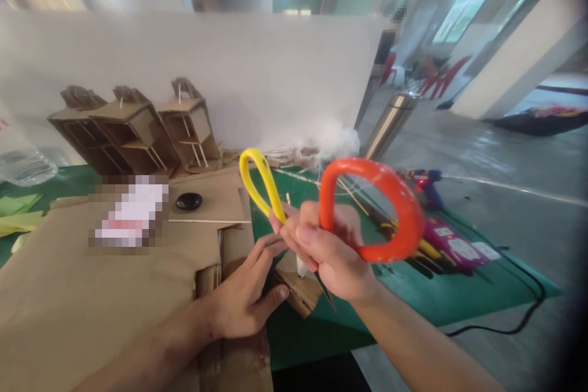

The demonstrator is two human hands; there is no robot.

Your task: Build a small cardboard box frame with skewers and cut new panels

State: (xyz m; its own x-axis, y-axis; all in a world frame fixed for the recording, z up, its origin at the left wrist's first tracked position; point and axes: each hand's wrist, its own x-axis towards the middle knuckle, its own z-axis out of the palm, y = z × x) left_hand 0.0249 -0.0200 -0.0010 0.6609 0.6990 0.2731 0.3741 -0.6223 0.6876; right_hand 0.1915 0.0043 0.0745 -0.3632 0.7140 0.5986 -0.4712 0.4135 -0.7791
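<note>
My right hand grips a pair of scissors with one orange loop handle and one yellow loop handle, blades pointing down. The blades meet a small piece of cardboard just above the green mat. My left hand pinches that cardboard piece between thumb and fingers, resting on a large flat cardboard sheet.
Three small cardboard shelf models stand at the back left before a white board. A black round object and a thin stick lie on the sheet. A glue gun, a purple package, a steel bottle and a black cable lie right.
</note>
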